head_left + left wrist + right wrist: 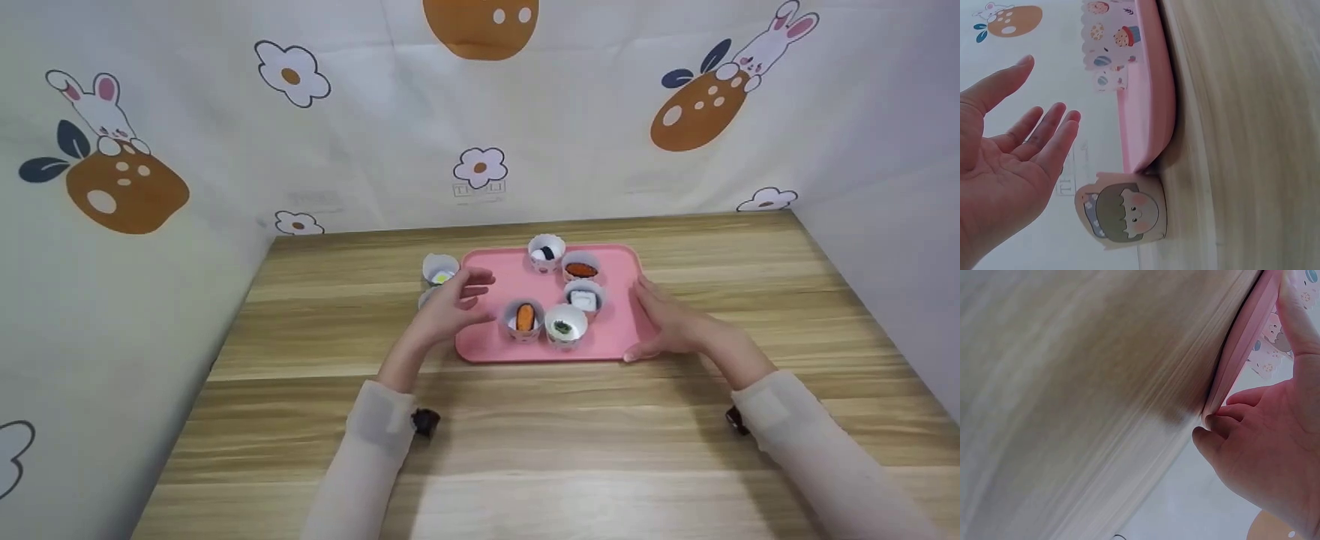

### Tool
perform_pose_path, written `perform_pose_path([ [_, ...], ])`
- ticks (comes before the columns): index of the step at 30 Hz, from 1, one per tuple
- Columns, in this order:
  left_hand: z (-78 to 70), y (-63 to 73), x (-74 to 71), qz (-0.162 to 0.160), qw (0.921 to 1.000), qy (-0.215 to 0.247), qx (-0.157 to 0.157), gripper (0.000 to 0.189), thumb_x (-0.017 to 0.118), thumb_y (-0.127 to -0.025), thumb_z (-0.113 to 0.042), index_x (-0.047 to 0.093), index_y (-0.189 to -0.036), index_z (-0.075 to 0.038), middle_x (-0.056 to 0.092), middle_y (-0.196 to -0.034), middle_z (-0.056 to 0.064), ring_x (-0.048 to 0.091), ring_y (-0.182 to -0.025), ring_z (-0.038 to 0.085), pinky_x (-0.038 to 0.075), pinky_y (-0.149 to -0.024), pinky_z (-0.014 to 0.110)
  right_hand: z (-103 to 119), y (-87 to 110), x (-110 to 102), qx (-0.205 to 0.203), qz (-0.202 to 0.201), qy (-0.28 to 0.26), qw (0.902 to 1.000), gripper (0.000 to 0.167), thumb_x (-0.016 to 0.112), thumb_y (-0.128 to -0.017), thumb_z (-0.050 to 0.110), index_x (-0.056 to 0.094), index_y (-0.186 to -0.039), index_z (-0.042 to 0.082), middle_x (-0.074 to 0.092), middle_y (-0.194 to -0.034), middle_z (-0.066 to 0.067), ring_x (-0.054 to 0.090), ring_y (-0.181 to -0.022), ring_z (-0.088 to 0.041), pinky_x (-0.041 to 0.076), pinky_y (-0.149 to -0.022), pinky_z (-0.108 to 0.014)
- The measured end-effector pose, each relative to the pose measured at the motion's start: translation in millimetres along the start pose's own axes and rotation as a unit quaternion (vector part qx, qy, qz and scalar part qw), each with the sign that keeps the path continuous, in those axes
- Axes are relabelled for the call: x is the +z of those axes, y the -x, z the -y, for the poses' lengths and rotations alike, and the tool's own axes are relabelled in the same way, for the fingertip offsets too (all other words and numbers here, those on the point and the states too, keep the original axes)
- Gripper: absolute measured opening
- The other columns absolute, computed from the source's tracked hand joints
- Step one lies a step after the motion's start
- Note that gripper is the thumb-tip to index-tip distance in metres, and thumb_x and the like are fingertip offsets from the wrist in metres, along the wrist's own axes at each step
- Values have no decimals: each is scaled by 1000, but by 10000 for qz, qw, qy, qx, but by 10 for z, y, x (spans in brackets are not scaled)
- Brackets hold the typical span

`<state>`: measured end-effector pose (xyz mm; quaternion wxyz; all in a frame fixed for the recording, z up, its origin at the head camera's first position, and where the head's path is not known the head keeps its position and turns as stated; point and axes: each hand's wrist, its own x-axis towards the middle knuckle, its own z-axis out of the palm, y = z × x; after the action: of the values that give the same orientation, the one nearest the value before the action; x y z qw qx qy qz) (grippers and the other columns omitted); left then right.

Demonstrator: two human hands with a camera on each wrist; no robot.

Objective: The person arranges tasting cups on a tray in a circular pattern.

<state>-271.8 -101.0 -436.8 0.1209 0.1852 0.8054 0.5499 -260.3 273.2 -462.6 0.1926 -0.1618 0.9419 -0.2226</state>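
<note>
A pink tray [517, 281] lies on the wooden table, bearing several paper baking cups. Small sushi-like pieces sit in them: an orange-topped piece [525, 316], a red-topped one [581, 269], a white block [583, 301], a green-topped one [562, 327] and a black-banded white one [547, 253]. My left hand [448, 307] is held over the tray's left edge, fingers spread and nothing in them. My right hand [667, 319] holds the tray at its right front corner, thumb at the front rim and fingers along the side; in the right wrist view its fingertips [1216, 424] meet the rim.
Left of the tray stands a paper cup [440, 268] with a yellow-and-white piece; another cup beside it is partly hidden by my left hand. A cup with a cartoon face [1129, 211] stands against the tray's corner. A patterned cloth [375, 150] hangs behind the table.
</note>
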Motion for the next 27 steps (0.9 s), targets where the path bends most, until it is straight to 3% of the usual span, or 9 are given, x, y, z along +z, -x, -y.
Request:
perform_pose_path([
  [9, 15, 78, -197, -278, 9995, 176, 29, 59, 68, -90, 0, 41, -142, 6, 48, -147, 24, 44, -139, 41, 37, -118, 50, -14, 0, 9, 51, 7, 2, 10000, 132, 80, -75, 58, -1, -156, -6, -11, -164, -27, -3, -152, -48, 9, -124, -60],
  [16, 55, 155, -345, -521, 9968, 608, 42, 59, 66, -90, 6, 39, -142, 8, 47, -145, 29, 45, -138, 44, 52, -104, 41, -19, -1, 10, 66, 1, -29, 10000, 131, 80, -75, 59, 0, -157, -4, -10, -165, -26, -3, -152, -47, 9, -124, -60],
  [21, 143, 191, -438, -704, 9945, 742, 225, 56, 62, -90, 9, 38, -140, 12, 43, -146, 33, 43, -138, 48, 43, -113, 50, -21, -1, 9, -99, -56, 67, 9999, 130, 81, -75, 55, 2, -155, -9, -9, -164, -30, -1, -151, -49, 10, -123, -61],
  [27, 230, 234, -538, -900, 9935, 698, 85, 58, 63, -89, 8, 38, -141, 12, 42, -147, 34, 41, -139, 48, 34, -119, 52, -13, -2, 2, -89, -64, 88, 9999, 131, 81, -74, 56, 2, -155, -9, -9, -164, -30, 0, -151, -50, 10, -123, -61],
])
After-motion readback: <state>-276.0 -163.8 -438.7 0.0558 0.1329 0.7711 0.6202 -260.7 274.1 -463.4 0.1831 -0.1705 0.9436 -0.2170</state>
